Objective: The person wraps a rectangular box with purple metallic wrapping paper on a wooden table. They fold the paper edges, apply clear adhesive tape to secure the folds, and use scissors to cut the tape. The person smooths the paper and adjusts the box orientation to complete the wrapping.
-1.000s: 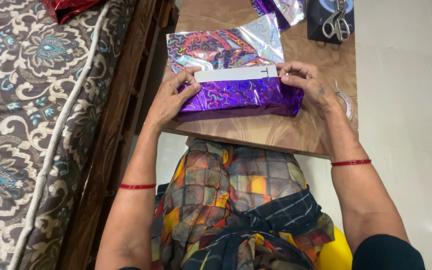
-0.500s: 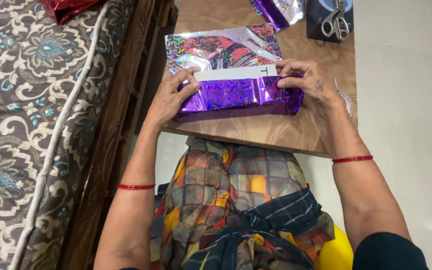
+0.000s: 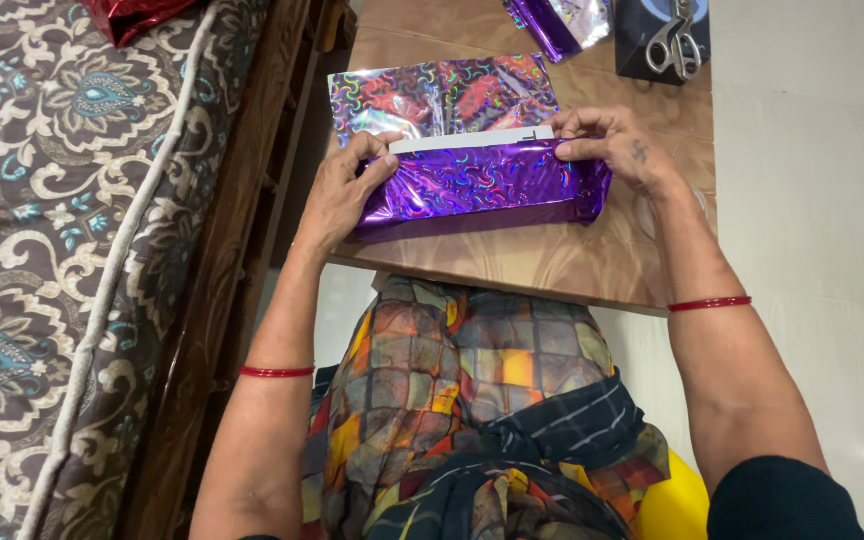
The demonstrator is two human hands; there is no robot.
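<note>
A flat white box lies on a sheet of shiny purple holographic wrapping paper on a small wooden table. The near flap of the paper is folded up over the box, leaving only a white strip showing. My left hand presses the folded paper against the box's left end. My right hand pinches the paper's edge at the box's right end. Each wrist carries a red bangle.
Scissors rest on a dark box at the table's far right corner. More purple wrapping paper lies at the far edge. A patterned mattress on a wooden frame runs along the left, with red foil on it.
The near flap of purple paper has been drawn further up over the box, and both hands have shifted slightly with it. The far part of the sheet now lies flatter.
</note>
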